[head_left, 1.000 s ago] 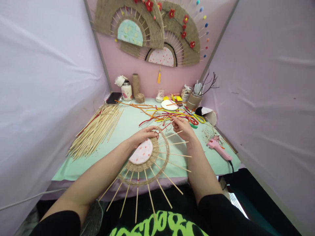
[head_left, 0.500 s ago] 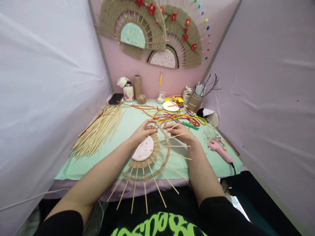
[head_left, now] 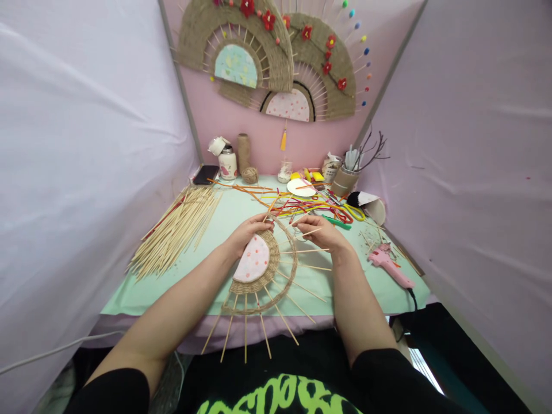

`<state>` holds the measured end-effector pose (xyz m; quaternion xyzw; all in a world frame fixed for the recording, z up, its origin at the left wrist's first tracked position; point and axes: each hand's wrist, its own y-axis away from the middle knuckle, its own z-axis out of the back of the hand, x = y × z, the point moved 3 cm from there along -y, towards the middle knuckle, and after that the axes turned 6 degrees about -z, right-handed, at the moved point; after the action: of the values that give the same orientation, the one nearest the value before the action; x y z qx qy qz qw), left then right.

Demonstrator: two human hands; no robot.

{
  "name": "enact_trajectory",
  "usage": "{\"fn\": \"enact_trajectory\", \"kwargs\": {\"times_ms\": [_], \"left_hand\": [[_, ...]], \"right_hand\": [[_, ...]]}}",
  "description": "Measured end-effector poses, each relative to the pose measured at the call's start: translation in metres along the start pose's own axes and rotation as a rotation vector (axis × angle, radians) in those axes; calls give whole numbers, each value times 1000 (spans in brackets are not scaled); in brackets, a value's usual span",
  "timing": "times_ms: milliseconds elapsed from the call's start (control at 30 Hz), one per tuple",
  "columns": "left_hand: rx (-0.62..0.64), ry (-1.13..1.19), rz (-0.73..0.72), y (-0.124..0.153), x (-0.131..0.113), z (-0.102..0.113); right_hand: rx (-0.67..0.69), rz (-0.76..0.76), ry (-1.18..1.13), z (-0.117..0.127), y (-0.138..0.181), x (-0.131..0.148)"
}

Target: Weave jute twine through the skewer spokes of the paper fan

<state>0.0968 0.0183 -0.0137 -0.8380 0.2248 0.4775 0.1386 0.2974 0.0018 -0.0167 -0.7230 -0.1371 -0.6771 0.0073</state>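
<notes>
A half-round woven fan frame with a pink dotted white centre (head_left: 252, 259) hangs tilted over the table's front edge. Thin wooden sticks fan out from its band of woven twine (head_left: 272, 265), and an outer twine ring (head_left: 295, 270) crosses them. My left hand (head_left: 253, 231) is closed on the frame's upper end, thumb on top. Beside the upper sticks, just right of the ring, my right hand (head_left: 315, 231) pinches what looks like a thin strand of twine; its fingertips partly hide it.
A pile of thin sticks (head_left: 175, 230) lies left. Behind my hands are tangled coloured pipe cleaners (head_left: 302, 204), a white plate (head_left: 301, 187) and green-handled scissors (head_left: 337, 222). A pink glue gun (head_left: 391, 267) lies right; a twine ball (head_left: 249, 175) sits at the back.
The frame has turned slightly, its lower sticks swinging right and up. My right hand has drawn a little to the right, away from the ring. My left hand keeps its hold.
</notes>
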Motion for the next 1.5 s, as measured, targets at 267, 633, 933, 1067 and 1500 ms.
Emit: {"fn": "enact_trajectory", "kwargs": {"times_ms": [267,633,933,1067,1500], "left_hand": [[82,128,32,1,-4,0],[41,87,56,-1,0,4],[38,170,-53,-3,-13,9],[18,184,-51,-1,-15,7],[66,97,149,2,-11,10]], "right_hand": [[-143,124,-255,10,-4,3],[-307,468,-308,15,0,14],[-69,138,14,0,0,6],[51,29,64,-4,5,3],[120,97,73,0,3,0]]}}
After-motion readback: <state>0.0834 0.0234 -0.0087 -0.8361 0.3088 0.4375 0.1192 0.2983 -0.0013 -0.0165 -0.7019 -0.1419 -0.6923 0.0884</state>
